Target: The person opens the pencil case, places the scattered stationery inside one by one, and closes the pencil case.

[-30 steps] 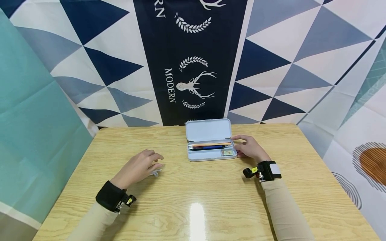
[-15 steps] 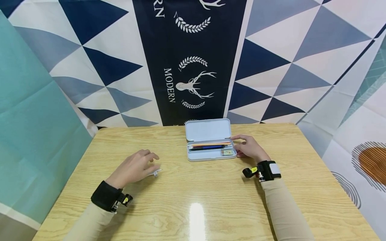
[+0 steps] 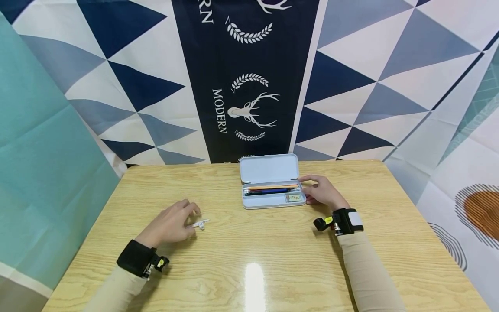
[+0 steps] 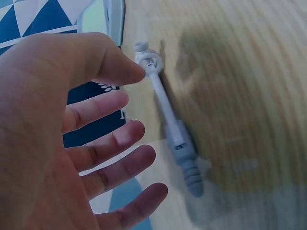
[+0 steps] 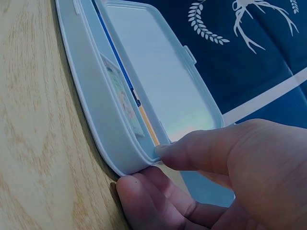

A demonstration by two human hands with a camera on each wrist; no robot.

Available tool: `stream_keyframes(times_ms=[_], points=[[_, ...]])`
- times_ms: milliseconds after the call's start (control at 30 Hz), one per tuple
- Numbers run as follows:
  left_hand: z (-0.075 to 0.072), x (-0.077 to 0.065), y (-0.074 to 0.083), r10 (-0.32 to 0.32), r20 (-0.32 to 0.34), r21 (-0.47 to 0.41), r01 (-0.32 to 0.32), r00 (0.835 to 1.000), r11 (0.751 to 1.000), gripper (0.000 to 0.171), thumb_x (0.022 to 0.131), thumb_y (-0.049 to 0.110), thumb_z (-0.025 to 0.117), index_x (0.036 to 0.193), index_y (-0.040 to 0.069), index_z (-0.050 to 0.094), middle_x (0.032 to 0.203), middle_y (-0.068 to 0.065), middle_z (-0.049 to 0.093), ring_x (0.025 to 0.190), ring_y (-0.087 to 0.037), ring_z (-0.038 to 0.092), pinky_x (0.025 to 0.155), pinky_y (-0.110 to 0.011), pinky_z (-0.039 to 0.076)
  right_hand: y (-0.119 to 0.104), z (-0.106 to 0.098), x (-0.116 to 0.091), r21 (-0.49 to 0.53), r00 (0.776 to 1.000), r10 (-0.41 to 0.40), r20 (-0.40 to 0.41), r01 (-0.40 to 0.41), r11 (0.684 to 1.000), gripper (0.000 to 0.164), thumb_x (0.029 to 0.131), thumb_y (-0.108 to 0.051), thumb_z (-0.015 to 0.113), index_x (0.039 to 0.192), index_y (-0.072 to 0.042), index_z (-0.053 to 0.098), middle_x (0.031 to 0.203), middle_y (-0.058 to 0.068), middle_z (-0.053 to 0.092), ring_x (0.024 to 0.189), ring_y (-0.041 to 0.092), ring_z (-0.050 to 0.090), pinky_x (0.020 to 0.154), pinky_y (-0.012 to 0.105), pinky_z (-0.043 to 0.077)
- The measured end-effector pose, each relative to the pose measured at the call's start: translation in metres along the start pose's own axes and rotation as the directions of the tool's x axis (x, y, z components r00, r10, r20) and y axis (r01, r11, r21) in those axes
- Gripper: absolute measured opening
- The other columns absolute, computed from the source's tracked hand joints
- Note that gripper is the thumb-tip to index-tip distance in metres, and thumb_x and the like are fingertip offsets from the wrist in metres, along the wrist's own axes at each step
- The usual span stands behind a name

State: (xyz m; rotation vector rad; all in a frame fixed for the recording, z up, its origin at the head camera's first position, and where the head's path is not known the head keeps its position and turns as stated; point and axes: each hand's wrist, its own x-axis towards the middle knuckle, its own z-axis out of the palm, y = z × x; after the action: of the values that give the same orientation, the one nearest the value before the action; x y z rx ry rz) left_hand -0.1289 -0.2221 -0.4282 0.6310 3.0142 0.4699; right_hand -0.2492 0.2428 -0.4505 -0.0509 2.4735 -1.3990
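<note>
A light-blue pencil case (image 3: 267, 201) stands at the back of the table, lid (image 3: 269, 169) raised. Inside lie several pencils (image 3: 269, 190) and a small eraser (image 3: 294, 197). My right hand (image 3: 321, 192) pinches its right end, thumb (image 5: 184, 151) on the rim and fingers (image 5: 144, 199) against the outside wall. To the left, a grey-white drawing compass (image 4: 165, 103) lies on the table. Beside it my left hand (image 3: 169, 224) is loosely spread and holds nothing; in the left wrist view the thumb tip overlaps the ring end of the compass.
The wood-grain table (image 3: 234, 251) reaches back to a patterned cloth (image 3: 249, 86) right behind the pencil case. A teal cloth (image 3: 46, 143) borders the left side, and a pale patterned one (image 3: 440, 173) the right.
My left hand has drawn back a little to the left, baring more of the compass, which stays on the table. The right hand and pencil case have not moved.
</note>
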Motion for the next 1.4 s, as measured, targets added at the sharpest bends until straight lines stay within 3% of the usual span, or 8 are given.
stream_keyframes(times_ms=[467,767,1400], points=[[0.014,-0.005,-0.005,0.023,0.008,-0.016,-0.023,1.000,1.000,0.034,0.078,0.012,0.075,0.110,0.018,0.066,0.095,-0.002,0.063,0.078,-0.013,0.054,0.066,-0.032,0.048,0.002,0.001,0.002,-0.010,0.999,0.030,-0.018,-0.030,1.000,0.042,0.097,-0.012,0.060,0.139,-0.015,0.058,0.103,0.023,0.071,0.060,0.014,0.065,0.054,0.022,0.057],[0.015,-0.006,-0.006,0.047,0.012,-0.026,-0.047,0.999,0.999,0.027,0.080,0.004,0.073,0.100,0.021,0.067,0.085,0.003,0.058,0.072,-0.010,0.050,0.063,-0.029,0.046,0.000,0.001,0.002,-0.013,1.000,0.018,-0.012,-0.018,1.000,0.042,0.097,-0.012,0.060,0.139,-0.014,0.058,0.106,0.025,0.071,0.060,0.014,0.065,0.054,0.022,0.057],[0.013,-0.001,-0.002,0.065,0.040,-0.027,-0.064,0.997,0.998,0.026,0.082,0.002,0.072,0.100,0.021,0.067,0.084,0.004,0.059,0.070,-0.008,0.052,0.063,-0.028,0.048,-0.001,-0.001,0.001,-0.015,0.999,0.032,-0.008,-0.033,0.999,0.043,0.096,-0.013,0.060,0.139,-0.015,0.058,0.108,0.026,0.070,0.061,0.015,0.066,0.055,0.023,0.058]])
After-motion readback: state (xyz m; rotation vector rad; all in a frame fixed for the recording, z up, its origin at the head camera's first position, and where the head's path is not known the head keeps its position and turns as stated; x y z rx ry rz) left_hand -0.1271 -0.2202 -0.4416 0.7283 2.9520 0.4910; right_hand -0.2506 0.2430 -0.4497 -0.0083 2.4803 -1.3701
